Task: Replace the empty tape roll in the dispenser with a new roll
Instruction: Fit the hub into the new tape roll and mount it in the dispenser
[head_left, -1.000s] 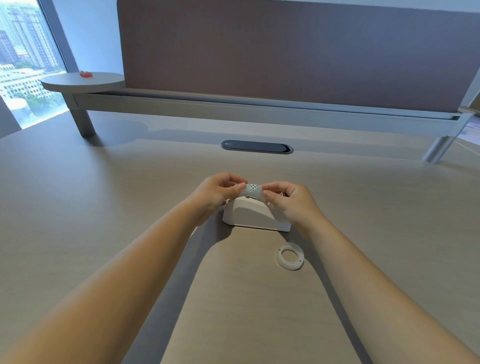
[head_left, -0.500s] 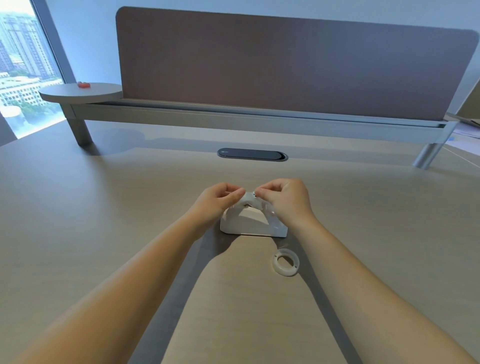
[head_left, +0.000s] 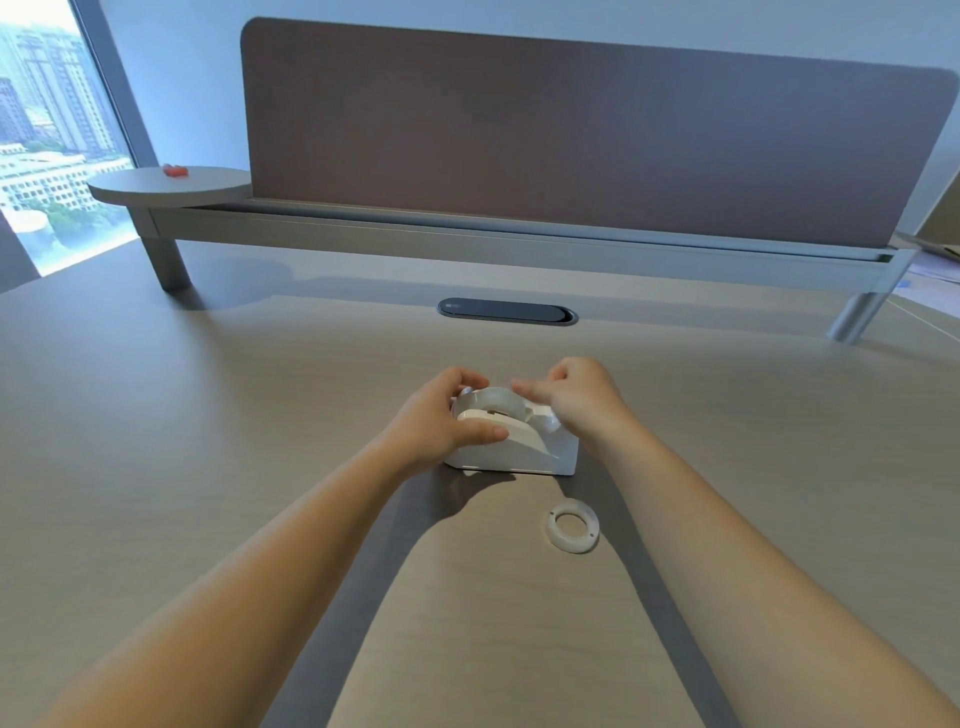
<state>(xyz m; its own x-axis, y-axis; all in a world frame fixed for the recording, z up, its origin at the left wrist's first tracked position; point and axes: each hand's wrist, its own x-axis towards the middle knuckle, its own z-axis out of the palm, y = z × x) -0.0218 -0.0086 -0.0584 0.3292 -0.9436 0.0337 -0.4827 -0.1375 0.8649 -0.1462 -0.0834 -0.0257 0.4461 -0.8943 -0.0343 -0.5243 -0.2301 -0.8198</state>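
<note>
The tape dispenser (head_left: 514, 441) is a smooth, glossy white plastic body with a flat base, a rounded hump on the left and a lower sloped end on the right. It stands on the worktop (head_left: 156, 441) at centre, in the middle distance. A translucent, pale tape roll (head_left: 496, 399) sits in the top of the hump, its curved band showing above the shell.

Near right of the dispenser, apart from it, a flat white ring (head_left: 572, 526) lies on the worktop: a thin plastic core with a round central hole.

The left hand (head_left: 441, 415) wraps the left end of the dispenser, fingers curled over the far side and thumb pressed along the near face; it is grasping the dispenser. The right hand (head_left: 576, 395) is above the right end, fingers loosely bent, index finger extended toward the roll. Whether it pinches anything cannot be determined. Both forearms are bare and extend from the near edge.

The worktop is matte, light wood-grain laminate. A dark oval cable grommet (head_left: 507, 310) is set into it farther away. Behind it run a grey metal rail (head_left: 519, 249) and a brown fabric divider panel (head_left: 571, 145).
</note>
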